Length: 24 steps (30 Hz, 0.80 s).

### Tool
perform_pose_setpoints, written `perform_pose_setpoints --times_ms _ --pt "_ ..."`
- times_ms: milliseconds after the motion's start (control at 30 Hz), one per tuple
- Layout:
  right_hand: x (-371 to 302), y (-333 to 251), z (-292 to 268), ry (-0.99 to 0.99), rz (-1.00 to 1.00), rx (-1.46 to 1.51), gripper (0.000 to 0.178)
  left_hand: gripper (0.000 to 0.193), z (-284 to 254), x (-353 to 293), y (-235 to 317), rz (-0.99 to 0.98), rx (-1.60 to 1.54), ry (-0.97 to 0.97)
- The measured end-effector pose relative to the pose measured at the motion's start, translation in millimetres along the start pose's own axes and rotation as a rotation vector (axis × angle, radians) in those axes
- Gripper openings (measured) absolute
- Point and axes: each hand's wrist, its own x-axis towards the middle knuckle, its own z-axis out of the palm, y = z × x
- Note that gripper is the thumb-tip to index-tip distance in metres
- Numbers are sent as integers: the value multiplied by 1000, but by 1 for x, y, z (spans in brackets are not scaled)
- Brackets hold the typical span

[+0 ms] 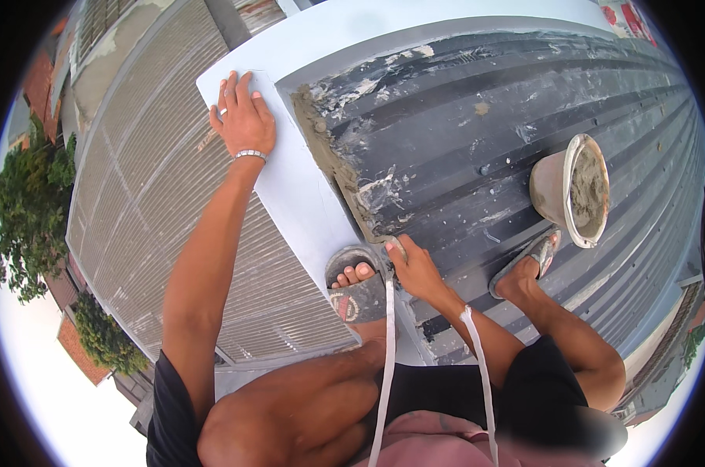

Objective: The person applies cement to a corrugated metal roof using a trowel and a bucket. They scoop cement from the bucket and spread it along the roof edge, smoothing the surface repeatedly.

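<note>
My left hand (245,121) lies flat with fingers spread on the white top of a low wall (290,167). It wears a ring and a bracelet and holds nothing. My right hand (417,268) is closed round what looks like a trowel (380,240), its thin bent metal neck showing at the thumb. The trowel is at the wall's inner edge, beside a strip of wet grey mortar (327,152) where the wall meets the dark ribbed metal roof (461,148). Most of its handle is hidden in my fingers.
A whitish bucket (555,187) of grey mortar stands tilted on the roof at right. My sandalled feet (356,284) are on the wall and the roof. Beyond the wall lies a lower corrugated roof (146,194). White cords hang in front of me.
</note>
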Motion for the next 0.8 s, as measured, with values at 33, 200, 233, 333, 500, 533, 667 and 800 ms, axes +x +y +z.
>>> perform_pose_setpoints --times_ms 33,200,233,333,500,533,667,800 --pt "-4 -1 -1 -6 6 1 35 45 -1 0 0 -3 -5 -6" --pt "14 -32 -5 -55 12 39 38 44 -3 -2 -2 10 -25 7" --pt "24 -42 -8 -74 20 37 41 44 -3 -2 -2 9 -26 6" --pt "39 -42 -4 -8 -55 -10 41 44 -2 0 1 7 -31 7" --pt "28 -21 0 12 -10 -84 43 44 0 -1 1 -2 -30 7" --pt "20 -31 -4 -38 58 -47 44 44 -1 -1 -2 -6 -31 9" --pt "17 -54 -10 -118 135 -8 46 44 -2 -3 -3 -15 -35 4" --pt "46 -60 -4 -40 34 -44 45 44 -1 0 1 -18 -50 -4"
